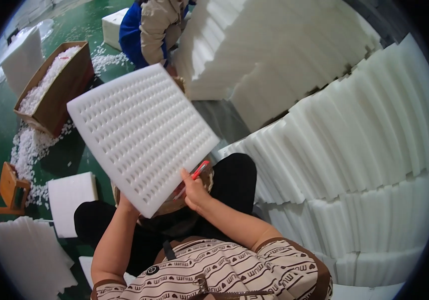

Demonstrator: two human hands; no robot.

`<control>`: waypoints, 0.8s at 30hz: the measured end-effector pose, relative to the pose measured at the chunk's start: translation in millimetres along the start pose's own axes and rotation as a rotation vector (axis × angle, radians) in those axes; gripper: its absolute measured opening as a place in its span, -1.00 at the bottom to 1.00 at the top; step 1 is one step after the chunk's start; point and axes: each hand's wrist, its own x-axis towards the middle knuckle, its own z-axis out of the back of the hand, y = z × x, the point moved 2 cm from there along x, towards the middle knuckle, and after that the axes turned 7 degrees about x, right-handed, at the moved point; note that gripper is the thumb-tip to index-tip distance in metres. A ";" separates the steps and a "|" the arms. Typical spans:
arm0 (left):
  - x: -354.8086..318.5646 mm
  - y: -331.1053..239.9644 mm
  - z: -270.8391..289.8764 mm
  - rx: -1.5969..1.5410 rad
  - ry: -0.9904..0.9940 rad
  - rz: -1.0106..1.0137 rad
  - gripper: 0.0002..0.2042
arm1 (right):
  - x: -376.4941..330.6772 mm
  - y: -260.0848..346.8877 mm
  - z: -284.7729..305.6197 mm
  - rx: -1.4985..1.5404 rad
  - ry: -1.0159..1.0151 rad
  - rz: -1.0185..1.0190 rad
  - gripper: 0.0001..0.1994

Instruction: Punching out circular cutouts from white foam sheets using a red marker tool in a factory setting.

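Note:
A white foam sheet [142, 130] with rows of small holes is held up tilted in front of me. My left hand [127, 206] grips its lower left edge, the fingers hidden behind the foam. Closed at its lower right edge, my right hand [194, 192] holds a slim red pen-like tool [200, 169], whose exact kind I cannot make out. The thumb of that hand touches the foam edge. Below the sheet, between my knees, part of a woven basket [206, 176] shows.
Tall stacks of white foam sheets [324, 150] rise on the right. At left are a cardboard box [49, 117] full of small white foam bits, a wooden chair [12, 187], scattered foam bits [29, 145] and a foam slab [73, 202]. A co-worker [147, 32] crouches at the far side.

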 end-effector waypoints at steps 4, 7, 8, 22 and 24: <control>-5.9 -4.3 -1.4 -0.115 0.255 -0.015 -0.57 | 0.9 -9.5 -0.4 0.013 0.035 0.102 -0.65; -5.7 4.1 2.1 -0.085 0.286 -0.032 -0.57 | 6.1 -18.7 11.5 -0.024 0.064 0.099 -0.64; -5.4 5.5 1.9 -0.063 0.291 -0.037 -0.57 | 8.9 -19.8 14.6 -0.036 0.075 0.087 -0.63; -12.4 11.8 0.2 -0.021 0.126 0.061 -0.57 | 13.7 -15.0 15.0 -0.033 0.091 0.051 -0.65; -13.1 13.0 -1.3 -0.072 0.141 0.057 -0.57 | 14.5 -14.8 16.9 -0.093 0.028 0.037 -0.66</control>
